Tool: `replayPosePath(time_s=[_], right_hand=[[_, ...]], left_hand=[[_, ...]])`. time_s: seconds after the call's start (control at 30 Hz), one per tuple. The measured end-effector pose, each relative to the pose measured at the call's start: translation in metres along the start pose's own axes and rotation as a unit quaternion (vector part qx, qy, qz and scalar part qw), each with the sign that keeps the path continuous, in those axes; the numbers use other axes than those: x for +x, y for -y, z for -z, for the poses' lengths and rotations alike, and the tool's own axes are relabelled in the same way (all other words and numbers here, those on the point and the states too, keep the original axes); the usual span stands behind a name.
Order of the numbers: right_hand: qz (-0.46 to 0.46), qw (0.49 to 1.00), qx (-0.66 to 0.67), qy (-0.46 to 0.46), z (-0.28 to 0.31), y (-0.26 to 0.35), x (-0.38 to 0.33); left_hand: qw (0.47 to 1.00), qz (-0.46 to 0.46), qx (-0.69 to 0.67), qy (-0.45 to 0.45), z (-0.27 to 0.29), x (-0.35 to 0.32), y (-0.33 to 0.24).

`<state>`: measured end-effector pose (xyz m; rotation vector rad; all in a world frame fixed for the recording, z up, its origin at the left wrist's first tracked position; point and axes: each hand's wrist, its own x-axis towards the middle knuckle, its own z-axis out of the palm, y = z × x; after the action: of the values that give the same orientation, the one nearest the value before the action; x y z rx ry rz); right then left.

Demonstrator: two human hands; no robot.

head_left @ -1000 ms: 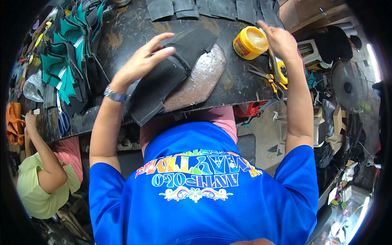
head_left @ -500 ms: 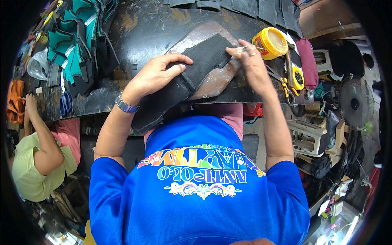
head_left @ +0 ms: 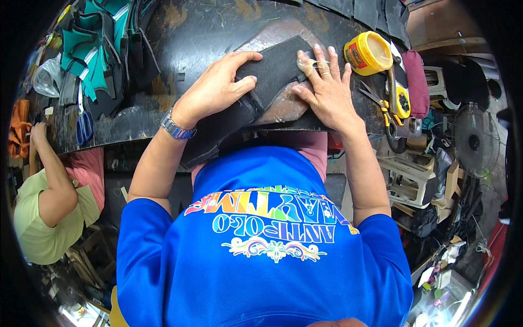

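- Here's the black fabric piece (head_left: 278,65), slanting across the near edge of the worktable (head_left: 201,32), its lower end hanging over, its upper part lying on a glossy brown board (head_left: 286,106).
- Left hand (head_left: 220,87) rests on the piece, thumb and forefinger wide apart; the other fingers are hidden, so whether they grip, I can't tell.
- Right hand (head_left: 328,90) works the piece's right border: fingers fanned, just clear sticky strands (head_left: 320,64) stretching between them!
- Toward the worktable's right edge, a yellow tub (head_left: 360,56) sits beside that hand, orange-handled scissors (head_left: 384,107) nearer the front, a maroon pouch (head_left: 417,84) farther right.
- Over left, teal-and-black pieces (head_left: 90,46) pile up, blue-handled scissors (head_left: 83,115) at the near edge.
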<state>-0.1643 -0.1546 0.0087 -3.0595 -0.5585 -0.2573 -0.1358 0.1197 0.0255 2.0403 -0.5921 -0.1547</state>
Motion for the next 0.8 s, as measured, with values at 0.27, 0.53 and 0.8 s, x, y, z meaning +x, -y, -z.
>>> replayPosePath(time_s=[0.27,0.53,0.8], right_hand=[[0.111,0.993,-0.005,0.033,0.009,0.041,-0.014],[0.129,0.964,0.212,0.098,0.026,0.024,-0.015],[-0.021,0.999,0.013,-0.029,0.002,-0.013,0.025]], left_hand=[[0.999,-0.043,0.025,-0.022,-0.005,0.001,0.014],[0.998,-0.037,0.031,-0.038,-0.007,0.001,0.008],[0.999,0.0,0.041,0.0,-0.002,-0.001,0.001]])
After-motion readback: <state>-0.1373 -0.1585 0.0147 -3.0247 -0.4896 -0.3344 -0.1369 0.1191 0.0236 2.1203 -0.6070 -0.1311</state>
